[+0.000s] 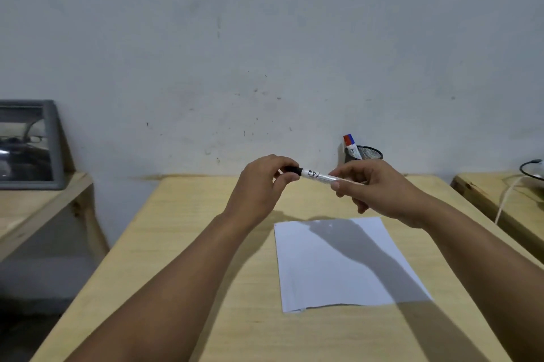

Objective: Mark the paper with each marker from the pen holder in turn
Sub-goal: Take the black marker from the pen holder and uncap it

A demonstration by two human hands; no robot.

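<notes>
A white marker with a black cap [316, 175] is held level in the air above the wooden table [188, 258]. My left hand [259, 185] pinches the black cap end. My right hand [379, 193] grips the white barrel. A white sheet of paper [332, 270] lies flat on the table below my hands, partly shaded by my right arm. At the table's far right, against the wall, stands a black mesh pen holder [369, 153] with two markers, one red-capped and one blue-capped [349, 143], sticking out of it.
A grey framed picture [29, 143] leans against the wall on a lower wooden surface at the left. Another wooden table [500, 199] at the right carries a white cord and a dark cable. A gap with grey floor separates the left surface from the table.
</notes>
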